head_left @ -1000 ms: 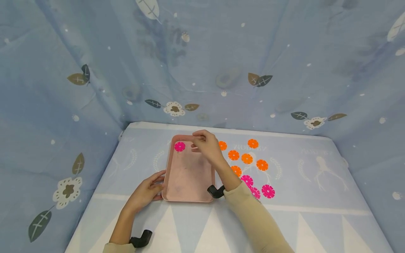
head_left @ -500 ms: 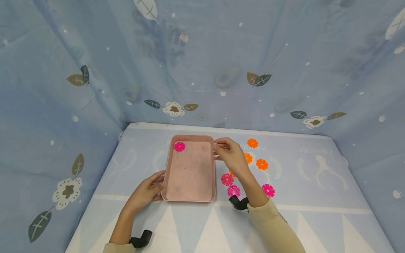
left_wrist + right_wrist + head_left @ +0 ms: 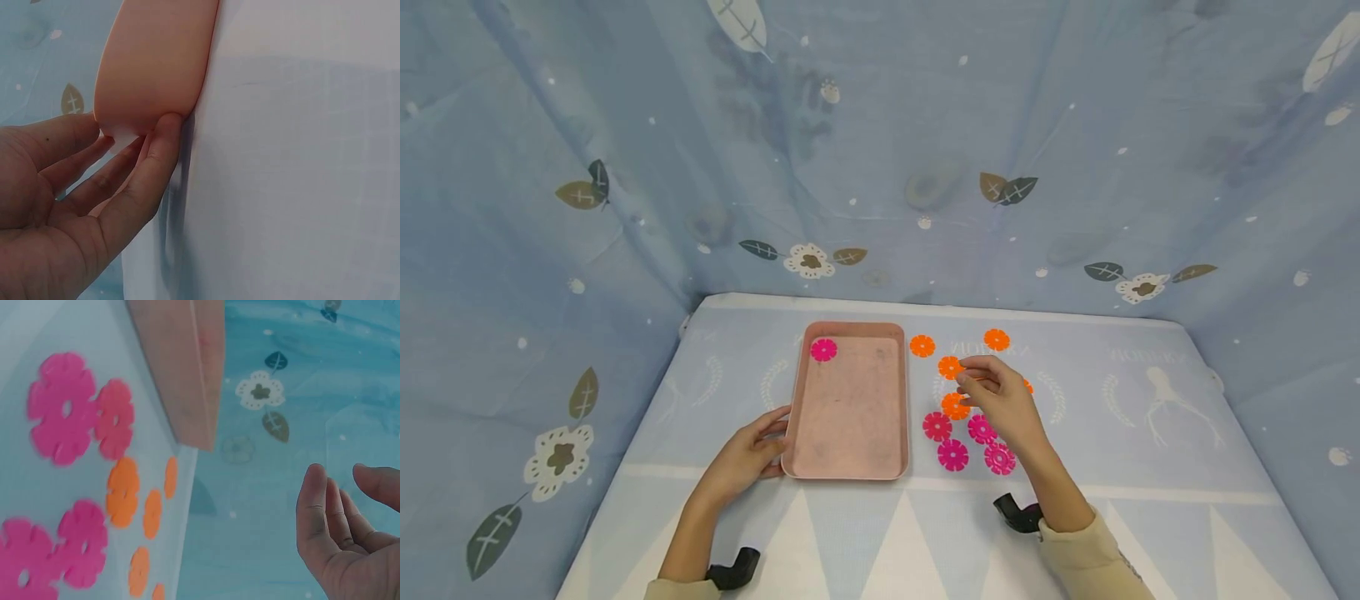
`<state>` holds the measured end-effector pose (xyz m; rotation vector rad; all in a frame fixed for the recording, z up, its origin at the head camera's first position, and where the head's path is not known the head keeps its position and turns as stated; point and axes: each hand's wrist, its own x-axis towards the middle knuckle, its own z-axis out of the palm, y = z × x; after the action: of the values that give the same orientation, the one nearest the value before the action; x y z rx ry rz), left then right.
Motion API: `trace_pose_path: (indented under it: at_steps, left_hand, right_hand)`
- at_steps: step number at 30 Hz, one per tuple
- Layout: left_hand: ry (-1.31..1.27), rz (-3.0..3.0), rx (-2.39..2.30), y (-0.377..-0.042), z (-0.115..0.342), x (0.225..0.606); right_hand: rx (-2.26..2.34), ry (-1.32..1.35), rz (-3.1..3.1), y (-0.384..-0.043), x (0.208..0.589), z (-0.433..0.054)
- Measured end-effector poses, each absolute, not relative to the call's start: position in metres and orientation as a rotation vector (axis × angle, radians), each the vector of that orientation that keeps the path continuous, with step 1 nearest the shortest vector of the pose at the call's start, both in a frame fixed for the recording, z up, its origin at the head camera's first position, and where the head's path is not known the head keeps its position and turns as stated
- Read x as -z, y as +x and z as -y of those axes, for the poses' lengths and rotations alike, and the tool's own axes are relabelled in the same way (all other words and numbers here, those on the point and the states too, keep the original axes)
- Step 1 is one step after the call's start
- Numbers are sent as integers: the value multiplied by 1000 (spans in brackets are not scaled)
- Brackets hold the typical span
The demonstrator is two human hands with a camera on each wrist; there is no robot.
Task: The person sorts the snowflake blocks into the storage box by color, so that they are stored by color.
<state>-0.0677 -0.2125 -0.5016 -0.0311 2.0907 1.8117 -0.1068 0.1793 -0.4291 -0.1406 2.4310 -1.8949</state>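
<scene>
A shallow pink tray [image 3: 850, 417] lies on the table, with one magenta notched plastic disc [image 3: 823, 350] near its far left corner. My left hand [image 3: 743, 457] holds the tray's left side near the front; in the left wrist view its fingertips meet the outer wall. To the tray's right, my right hand [image 3: 1003, 404] hovers above the loose discs, close to an orange disc [image 3: 950, 367]. Its thumb and fingers are bent and apart, with nothing between them in the right wrist view. The hand and wrist cover some discs.
Several other orange discs [image 3: 922, 346] lie toward the back, right of the tray. Several magenta discs [image 3: 952, 455] are nearer the front. Patterned blue curtains [image 3: 880, 150] surround the table's back and sides. A black curved wrist piece [image 3: 1018, 513] sits at my right wrist.
My right hand has moved right and toward me, from above the tray's far right corner to above the loose discs. My left hand stays at the tray's side.
</scene>
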Motion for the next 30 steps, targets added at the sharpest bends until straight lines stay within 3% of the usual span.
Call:
trace_pose_path:
  at_steps: [30]
  left_hand:
    - [-22, -2107, -1814, -67, 213, 504]
  right_hand:
    - [1414, 133, -2803, -57, 493, -291]
